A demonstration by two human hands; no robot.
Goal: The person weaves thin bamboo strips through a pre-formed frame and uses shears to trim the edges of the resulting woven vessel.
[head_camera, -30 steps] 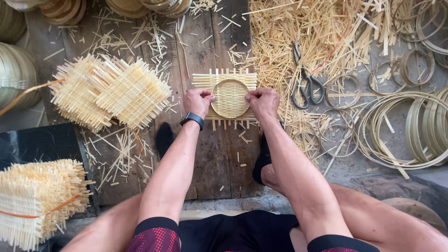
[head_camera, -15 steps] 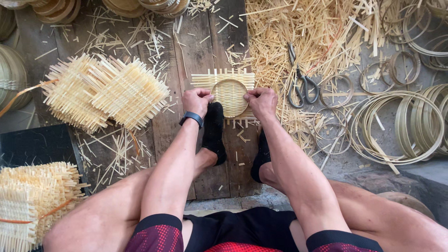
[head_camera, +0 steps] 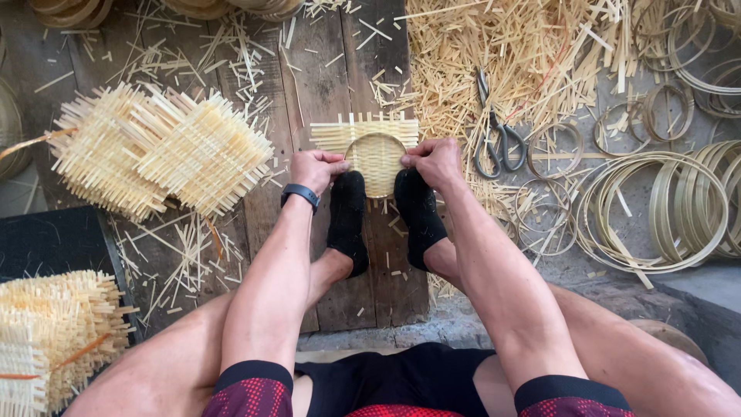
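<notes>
Stacked woven bamboo mats [head_camera: 154,150] lie at left, then the left hand [head_camera: 315,168] and right hand [head_camera: 434,161] pinch opposite edges of a bamboo ring [head_camera: 376,139] on a woven square [head_camera: 364,131] on the wooden board [head_camera: 332,69], black-socked feet [head_camera: 347,220] pressing its near edge, scissors [head_camera: 494,139] and bamboo hoops [head_camera: 664,208] rightward.

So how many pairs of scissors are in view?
1. The scissors lie on the straw litter just right of the right hand; more could be buried underneath.

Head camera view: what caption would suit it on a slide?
Left hand and right hand press a bamboo ring onto a woven mat, both black-socked feet pinning its near edge.
</notes>
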